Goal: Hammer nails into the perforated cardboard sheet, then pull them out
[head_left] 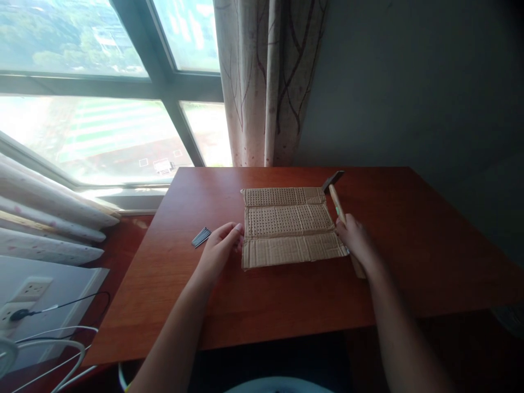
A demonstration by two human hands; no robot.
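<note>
A flat piece of brown cardboard (286,218), creased into three panels, lies on the wooden table. Rows of small holes cover its two farther panels; the nearest panel is plain. At its left edge, my left hand (223,240) has thumb and fingers closed on the cardboard. My right hand (355,237) is wrapped round the wooden handle of a hammer (338,204), beside the cardboard's right edge. The hammer's dark metal head points to the far side, and the handle's end sticks out below my hand. A small bundle of metal nails (201,237) lies left of my left hand.
The reddish-brown table (409,245) stands against a grey wall (401,87). Behind and left are a window (114,131) and patterned curtains (262,82). At lower left, a wall socket (30,289) holds a black plug, with white cables (61,349) hanging near the table's corner.
</note>
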